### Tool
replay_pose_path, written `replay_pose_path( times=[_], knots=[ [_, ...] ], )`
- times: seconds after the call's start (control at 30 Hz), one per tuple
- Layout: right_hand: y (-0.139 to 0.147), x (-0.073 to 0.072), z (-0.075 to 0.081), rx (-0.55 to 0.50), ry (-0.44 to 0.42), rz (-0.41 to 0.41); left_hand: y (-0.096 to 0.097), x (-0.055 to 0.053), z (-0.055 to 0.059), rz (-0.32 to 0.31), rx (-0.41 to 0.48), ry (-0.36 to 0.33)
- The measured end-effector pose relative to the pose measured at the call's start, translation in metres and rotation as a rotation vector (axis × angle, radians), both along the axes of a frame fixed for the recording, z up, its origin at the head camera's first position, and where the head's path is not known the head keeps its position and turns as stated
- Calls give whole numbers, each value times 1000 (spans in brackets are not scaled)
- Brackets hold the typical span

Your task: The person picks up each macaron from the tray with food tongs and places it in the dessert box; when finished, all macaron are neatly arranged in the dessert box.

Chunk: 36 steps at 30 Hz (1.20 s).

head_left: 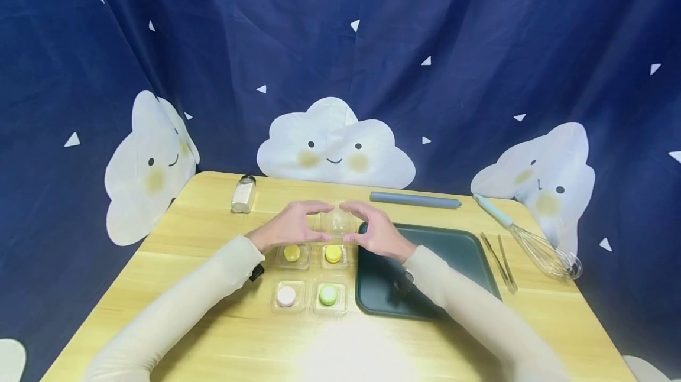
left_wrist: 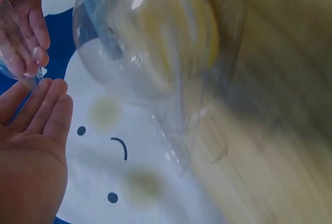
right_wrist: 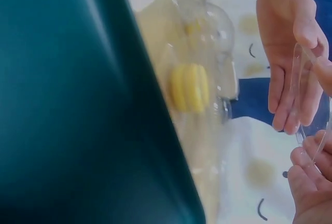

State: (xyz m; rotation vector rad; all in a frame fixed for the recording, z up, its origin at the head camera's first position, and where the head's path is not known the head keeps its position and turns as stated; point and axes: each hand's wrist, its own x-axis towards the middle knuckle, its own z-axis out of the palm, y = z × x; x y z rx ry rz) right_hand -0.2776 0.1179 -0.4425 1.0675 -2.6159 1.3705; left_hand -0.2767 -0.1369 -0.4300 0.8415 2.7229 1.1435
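Both hands meet over an empty clear plastic box (head_left: pixel 336 223) just above the table's middle. My right hand (head_left: pixel 376 231) pinches its rim between thumb and fingers (right_wrist: pixel 309 157). The left hand (head_left: pixel 291 225) cups the other side with straight fingers (left_wrist: pixel 45 111), and its palm shows in the left wrist view. Below the hands lie several clear boxes, each with one macaron: two yellow (head_left: pixel 291 253) (head_left: pixel 333 253), one pink-white (head_left: pixel 286 295), one green (head_left: pixel 328 294). A yellow macaron (right_wrist: pixel 189 86) also shows blurred in the right wrist view.
A dark green tray (head_left: pixel 457 252) lies right of the boxes, under my right forearm. At the back stand a shaker jar (head_left: pixel 243 194) and a grey rolling pin (head_left: pixel 415 199). A whisk (head_left: pixel 537 243) and metal tweezers (head_left: pixel 500 261) lie at the right.
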Motion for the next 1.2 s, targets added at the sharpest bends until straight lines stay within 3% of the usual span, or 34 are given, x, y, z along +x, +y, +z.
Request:
replay_pose_path(
  times=[0.27, 0.5, 0.93, 1.2],
  knots=[
    [0, 14, -13, 37, -26, 29, 0, 12, -8, -35, -109, 63],
    [1, 21, -18, 213, 51, 22, 3, 18, -12, -68, -200, 57],
    [-3, 25, -27, 343, 78, 25, 7, 18, -25, -84, -288, -13],
    [-5, 23, -30, 386, 90, 27, 10, 18, -27, -98, -326, 32]
  ],
)
